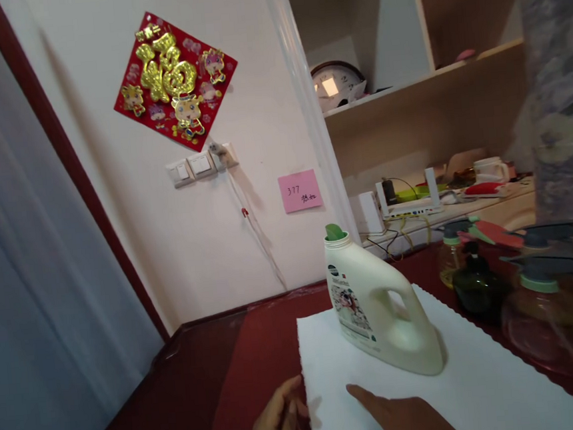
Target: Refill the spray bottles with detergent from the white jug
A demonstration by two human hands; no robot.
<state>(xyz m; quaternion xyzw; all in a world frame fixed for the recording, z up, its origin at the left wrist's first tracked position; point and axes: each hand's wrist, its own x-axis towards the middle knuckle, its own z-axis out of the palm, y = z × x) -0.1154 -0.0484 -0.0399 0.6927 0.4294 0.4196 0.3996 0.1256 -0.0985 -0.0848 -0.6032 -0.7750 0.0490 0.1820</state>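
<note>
A pale green detergent jug (382,307) with a moulded handle stands upright on a white sheet (323,355). Its mouth is uncapped, showing a green spout inside. My left hand (277,423) is at the sheet's left edge, fingers loosely bent and apart, with no object visible in it. In front of the jug, my right hand (405,419) hovers over or rests on the sheet; which one I cannot tell. Its index finger is stretched out and nothing shows in its grasp. Neither hand touches the jug. The frame's bottom edge cuts off both hands.
Right of the sheet stand a dark pump bottle (478,285) and several spray bottles (540,313) on the dark red tabletop (259,358). Behind them, a white router (411,207) with cables sits on a shelf. A blue curtain (44,263) hangs at the left.
</note>
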